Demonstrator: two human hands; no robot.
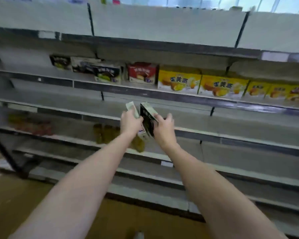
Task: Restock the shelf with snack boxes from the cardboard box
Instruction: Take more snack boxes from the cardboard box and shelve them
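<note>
At frame centre, the left hand [130, 121] grips a pale snack box [133, 109] and the right hand [163, 127] a black snack box [148, 118], fingers curled round each, before the shelf [214, 133]. Likely light, stiff, crushable cartons; best held across the narrow sides.

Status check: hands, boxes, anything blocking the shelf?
Left hand grips a pale box. Right hand grips a black box. Both held before the shelf; nothing blocking.

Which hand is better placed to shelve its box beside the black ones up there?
Probably the left. The left hand holds a box closer to the black boxes on the shelf; the right hand grips its black box farther right.
</note>
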